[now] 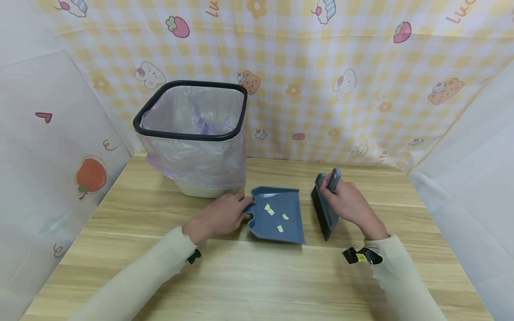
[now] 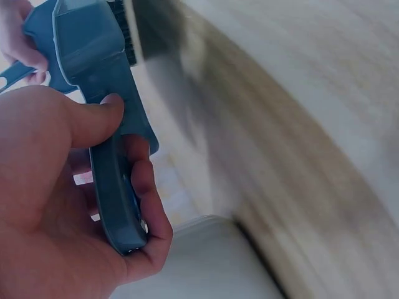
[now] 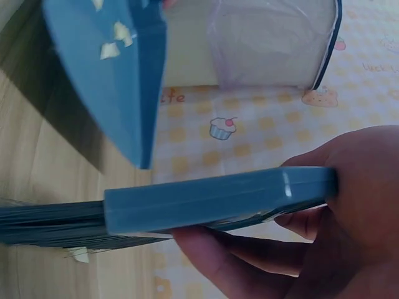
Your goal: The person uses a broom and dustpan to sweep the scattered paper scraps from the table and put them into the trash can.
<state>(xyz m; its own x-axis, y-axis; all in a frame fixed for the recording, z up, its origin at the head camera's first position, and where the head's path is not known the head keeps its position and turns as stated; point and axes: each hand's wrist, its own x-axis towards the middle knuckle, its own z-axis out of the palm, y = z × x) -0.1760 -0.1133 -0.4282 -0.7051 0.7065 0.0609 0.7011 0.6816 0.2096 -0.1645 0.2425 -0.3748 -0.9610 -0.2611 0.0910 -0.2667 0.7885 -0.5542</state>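
Note:
My left hand [image 1: 228, 213] grips the short handle of a blue dustpan [image 1: 289, 198], thumb along the top in the left wrist view. Several small pale scraps [image 1: 280, 228] lie in the pan, whose open edge faces right. To the right of that edge, my right hand [image 1: 348, 200] holds a blue hand brush [image 1: 330, 216] by its handle, dark bristles [image 1: 320, 214] pointing down and left. In the right wrist view another pale scrap [image 3: 80, 254] shows on the table just by the bristle tips.
Behind the left hand stands a pale bin [image 1: 192, 189] with a black rim [image 1: 184, 136] and a translucent purple liner [image 1: 209, 160]. A yellow checked cloth [image 1: 305, 89] hangs at the back of the wooden table [image 1: 257, 281], with white sheeting [image 1: 474, 200] at the sides.

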